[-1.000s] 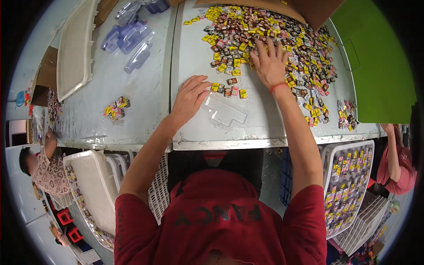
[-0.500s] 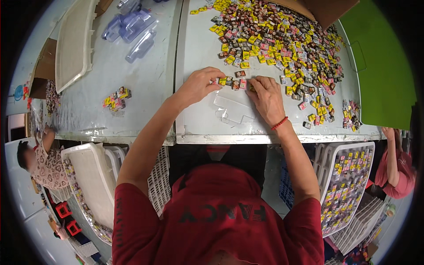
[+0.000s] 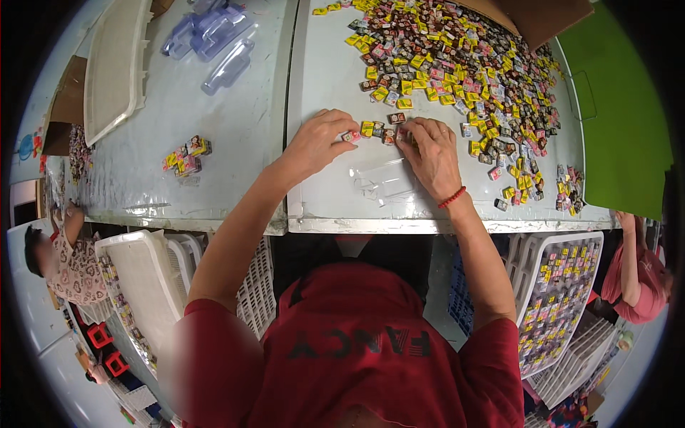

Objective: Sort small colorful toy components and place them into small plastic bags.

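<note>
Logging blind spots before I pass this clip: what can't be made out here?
Head view only:
- Right hand: fingertips curl over the row of small squares, so any grip is hidden.
- Left hand: fingertips meet the row's end; a pinch can't be told.
- Clear plastic tray: transparent, partly under the right hand; compartments unreadable.
- Heap of small squares: cut off by the top edge.

A short row of small square wrapped pieces point(image 3: 377, 130) (yellow, red and dark brown) lies flat on the counter point(image 3: 235, 135) in the upper middle of the frame, side by side and touching. The left hand point(image 3: 317, 145) pinches the row's left end, a reddish piece; the right hand point(image 3: 432, 153) covers its right end. Just below the row lies a clear plastic tray point(image 3: 385, 182), flat and see-through.
</note>
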A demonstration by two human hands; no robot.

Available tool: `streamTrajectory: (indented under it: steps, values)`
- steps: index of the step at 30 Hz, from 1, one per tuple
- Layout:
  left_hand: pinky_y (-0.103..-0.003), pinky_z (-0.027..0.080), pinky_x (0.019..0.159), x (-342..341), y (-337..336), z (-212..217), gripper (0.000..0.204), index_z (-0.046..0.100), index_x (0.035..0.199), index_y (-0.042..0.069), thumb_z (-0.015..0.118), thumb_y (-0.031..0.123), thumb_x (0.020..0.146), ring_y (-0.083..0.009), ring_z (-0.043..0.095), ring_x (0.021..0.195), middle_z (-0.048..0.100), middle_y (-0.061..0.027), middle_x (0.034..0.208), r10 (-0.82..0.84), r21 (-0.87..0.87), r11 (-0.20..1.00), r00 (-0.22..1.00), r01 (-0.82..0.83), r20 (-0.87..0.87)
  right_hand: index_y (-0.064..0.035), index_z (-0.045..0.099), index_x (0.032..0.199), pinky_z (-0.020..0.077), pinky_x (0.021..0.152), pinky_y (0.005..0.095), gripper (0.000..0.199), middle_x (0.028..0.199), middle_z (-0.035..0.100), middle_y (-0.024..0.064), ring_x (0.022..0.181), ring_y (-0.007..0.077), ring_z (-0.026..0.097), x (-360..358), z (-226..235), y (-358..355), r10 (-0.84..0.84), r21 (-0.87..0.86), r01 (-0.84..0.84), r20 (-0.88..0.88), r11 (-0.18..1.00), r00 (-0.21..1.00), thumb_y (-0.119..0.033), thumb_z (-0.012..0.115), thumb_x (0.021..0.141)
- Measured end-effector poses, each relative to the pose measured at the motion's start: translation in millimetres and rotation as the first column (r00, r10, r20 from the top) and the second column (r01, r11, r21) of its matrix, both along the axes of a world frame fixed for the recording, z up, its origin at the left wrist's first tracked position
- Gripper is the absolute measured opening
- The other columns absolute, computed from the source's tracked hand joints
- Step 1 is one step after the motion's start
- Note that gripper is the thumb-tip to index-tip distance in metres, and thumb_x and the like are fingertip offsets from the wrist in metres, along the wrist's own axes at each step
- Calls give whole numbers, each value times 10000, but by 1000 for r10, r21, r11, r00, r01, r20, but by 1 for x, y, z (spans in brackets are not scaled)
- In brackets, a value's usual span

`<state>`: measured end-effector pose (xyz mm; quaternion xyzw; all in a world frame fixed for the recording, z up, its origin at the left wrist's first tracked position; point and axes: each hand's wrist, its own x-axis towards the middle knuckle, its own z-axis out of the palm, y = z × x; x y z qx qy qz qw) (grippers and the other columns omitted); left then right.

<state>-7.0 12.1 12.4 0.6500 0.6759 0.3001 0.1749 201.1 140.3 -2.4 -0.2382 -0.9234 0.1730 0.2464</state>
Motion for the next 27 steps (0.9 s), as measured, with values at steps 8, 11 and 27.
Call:
streamTrajectory:
  steps: [8,11,27]
  values:
    - [-352,497,735,-3,5,-9,202,664,984,39,673,162,824,-288,621,799,642,-130,926,281,82,958,957,-275,-77,-61,653,1003,390,908,403,231,1064,634,83,1017,279,551,3,0,0,-62,36,62,-9,997,998,-155,703,798]
    - [-352,506,721,5,14,2,260,658,1023,29,692,179,814,-281,633,774,649,-143,926,277,-92,954,957,-285,-86,-65,654,997,388,906,398,219,1042,644,71,997,277,558,2,1,-2,-110,33,109,22,993,994,-156,698,803]
    - [-353,464,862,14,25,-11,396,617,1108,38,733,144,744,-283,541,1023,578,-92,1092,-71,2,997,996,71,45,-126,669,1050,385,914,398,234,1029,661,42,989,245,570,-14,7,21,39,17,-43,181,999,983,-147,655,818]
